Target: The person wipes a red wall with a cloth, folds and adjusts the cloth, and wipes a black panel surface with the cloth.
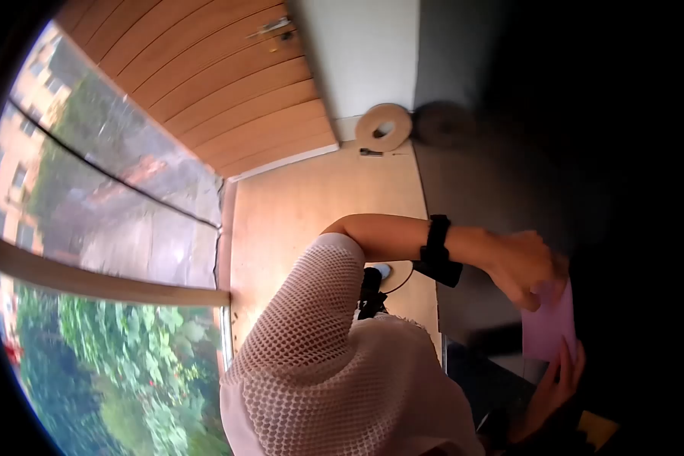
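My left hand (523, 264) bends down at the right side of the view, its fingers closed on the upper edge of a pink sheet (543, 334) that looks like paper. A black strap (435, 239) circles that wrist. Lower down, my right hand (556, 387) holds the bottom edge of the same sheet, fingers lying against its near side. Its thumb is hidden, and deep shadow covers part of the hand. The sheet hangs between both hands, over a dark grey area.
A tan wooden surface (304, 194) runs beside the window. A tape-like roll (384, 127) stands on it near the wall, with a small dark item (370, 153) close by. The wooden door (205, 91) is at upper left. Something yellow (599, 429) shows at lower right.
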